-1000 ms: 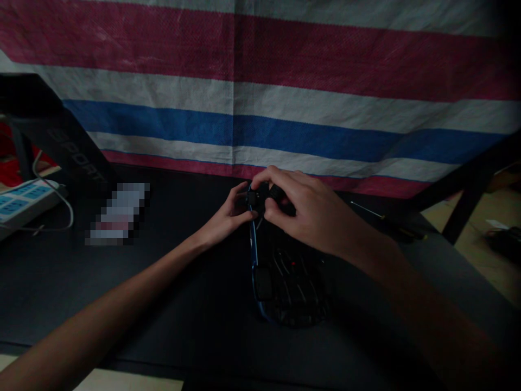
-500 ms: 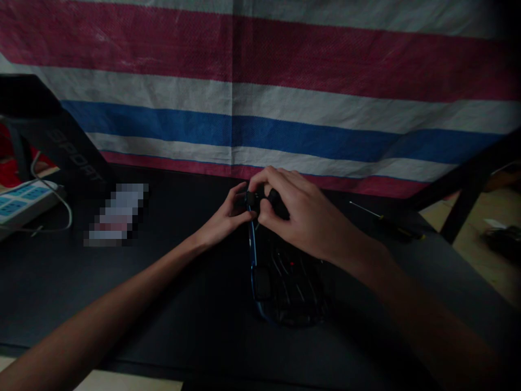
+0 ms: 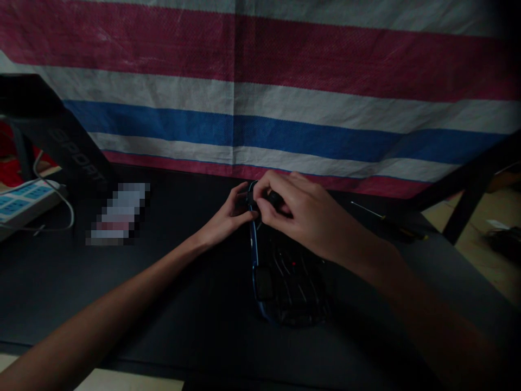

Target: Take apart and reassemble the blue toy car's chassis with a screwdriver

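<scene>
A dark toy car (image 3: 293,293) with a blue body edge lies on the table, its underside apparently facing up. A black wheel (image 3: 264,283) shows at its near left side, and a tiny red spot glows on the underside. My left hand (image 3: 233,213) grips the far left edge of the car between thumb and fingers. Over the far end, my right hand (image 3: 291,203) is closed, thumb and forefinger pinched beside the far left wheel. A small black part (image 3: 274,199) shows inside the curled right fingers; its exact shape is hidden.
On the black table (image 3: 171,304), a screwdriver (image 3: 391,225) lies to the right. At left are a pixelated phone-like item (image 3: 118,214), a white power strip (image 3: 28,203) with a cable, and a black stand marked SPORT (image 3: 75,146). A striped sheet (image 3: 325,108) hangs behind.
My right hand has shifted slightly and its fingers have turned around the black part, which now shows less. My left hand stays on the car's edge. The view has moved a little.
</scene>
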`<state>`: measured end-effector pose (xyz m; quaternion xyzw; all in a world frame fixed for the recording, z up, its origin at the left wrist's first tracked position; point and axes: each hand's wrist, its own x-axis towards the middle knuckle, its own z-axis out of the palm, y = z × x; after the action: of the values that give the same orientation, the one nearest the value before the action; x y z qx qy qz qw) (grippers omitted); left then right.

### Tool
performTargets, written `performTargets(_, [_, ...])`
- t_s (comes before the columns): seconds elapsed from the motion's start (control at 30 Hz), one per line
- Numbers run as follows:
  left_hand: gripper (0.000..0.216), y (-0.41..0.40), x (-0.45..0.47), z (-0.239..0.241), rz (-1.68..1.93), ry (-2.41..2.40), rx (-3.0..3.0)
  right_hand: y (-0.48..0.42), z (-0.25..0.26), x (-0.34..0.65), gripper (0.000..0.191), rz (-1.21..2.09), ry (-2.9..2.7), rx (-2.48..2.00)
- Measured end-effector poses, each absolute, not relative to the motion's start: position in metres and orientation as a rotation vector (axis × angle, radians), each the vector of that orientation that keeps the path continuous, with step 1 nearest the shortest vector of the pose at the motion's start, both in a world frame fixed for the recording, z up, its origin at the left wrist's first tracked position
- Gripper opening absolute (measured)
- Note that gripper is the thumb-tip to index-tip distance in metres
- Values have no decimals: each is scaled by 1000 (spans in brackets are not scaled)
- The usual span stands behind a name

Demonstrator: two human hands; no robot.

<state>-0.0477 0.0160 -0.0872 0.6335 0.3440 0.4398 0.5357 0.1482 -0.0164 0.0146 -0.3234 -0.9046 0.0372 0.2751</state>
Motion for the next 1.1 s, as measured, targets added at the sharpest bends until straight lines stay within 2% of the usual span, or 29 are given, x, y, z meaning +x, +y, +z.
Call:
performTargets(0.2, [71,16,-47,-88,1046,805,1493,-17,16,148,17,10,-2413,-993])
performTargets(0.33, [69,14,-47,-87,1058,794,1505,-16,17,149,15,-21,-2455,-871])
performTargets(0.47, [72,15,-47,-89,1051,798,1499,-16,14,149,20,-67,-2400,-1014])
performTargets(0.53, [74,15,-48,-90,1054,789,1503,-16,12,148,16,-16,-2415,-906])
performTargets(0.6, [76,16,-48,-90,1060,793,1509,-16,12,147,20,20,-2438,-800])
performTargets(0.87, [74,13,-47,-85,1049,787,1496,-14,15,149,21,-8,-2456,-815])
performTargets(0.97, [70,14,-47,-86,1054,802,1502,-14,17,150,16,-86,-2420,-961])
performTargets(1.1, [68,15,-47,-87,1057,793,1500,-16,19,149,13,24,-2492,-782])
